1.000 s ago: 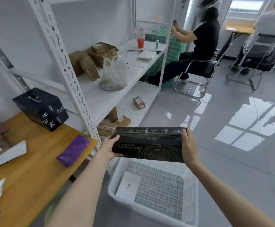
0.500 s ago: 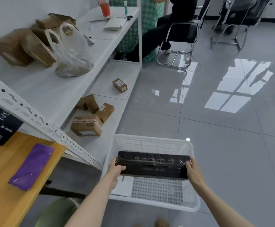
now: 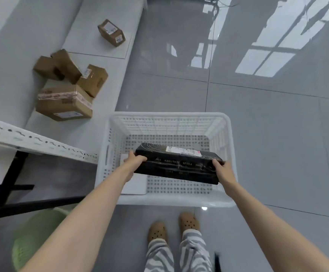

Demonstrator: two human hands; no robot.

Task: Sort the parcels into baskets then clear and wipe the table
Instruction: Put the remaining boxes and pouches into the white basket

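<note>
Head view, straight down: has brought the black box (image 3: 179,163) from chest height a second ago to well inside the white basket (image 3: 167,115), tilted, close above the perforated floor; cannot tell whether touching it yet. Grips it at both short ends, left hand (image 3: 135,160) and right hand (image 3: 221,169) curled round the edges. Overlaps a flat white packet (image 3: 135,185) already lying at the basket's left. Means this parcel is all but sorted; likely only letting go remains, then returning to the table.

Left hand (image 3: 135,161), right hand (image 3: 222,169) — curled grip
</note>
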